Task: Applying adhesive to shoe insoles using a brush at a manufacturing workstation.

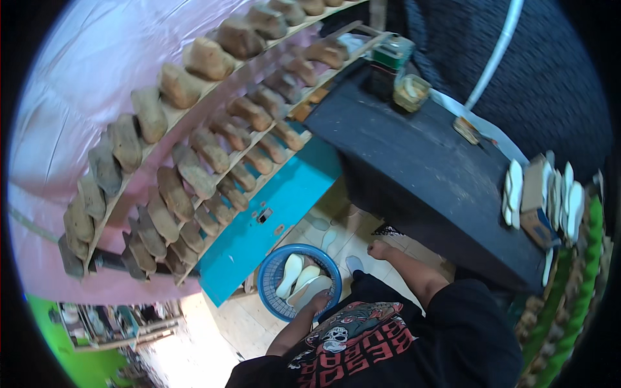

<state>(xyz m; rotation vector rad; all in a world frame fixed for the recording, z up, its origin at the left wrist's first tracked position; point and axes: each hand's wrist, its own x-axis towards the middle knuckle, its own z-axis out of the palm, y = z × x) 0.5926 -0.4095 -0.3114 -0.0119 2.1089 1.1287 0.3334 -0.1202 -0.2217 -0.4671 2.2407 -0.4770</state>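
A round blue plastic basket (264,294) stands on the tiled floor, with several pale shoe insoles (290,271) in it. My left hand (316,302) reaches over its near rim and grips the edge of a beige-grey insole (304,292); its fingertips are partly hidden. To the right of the basket, my right hand (380,249) hangs in the air with its fingers curled closed. Nothing shows sticking out of it, and it is apart from the dark-covered table.
Slanting racks at the left carry rows of wooden shoe lasts (210,58). A turquoise panel (259,216) leans below them. On the dark table (414,152) are a plastic tub (411,92), a brush (467,131) and upright white soles (513,194) beside a cardboard box (535,200).
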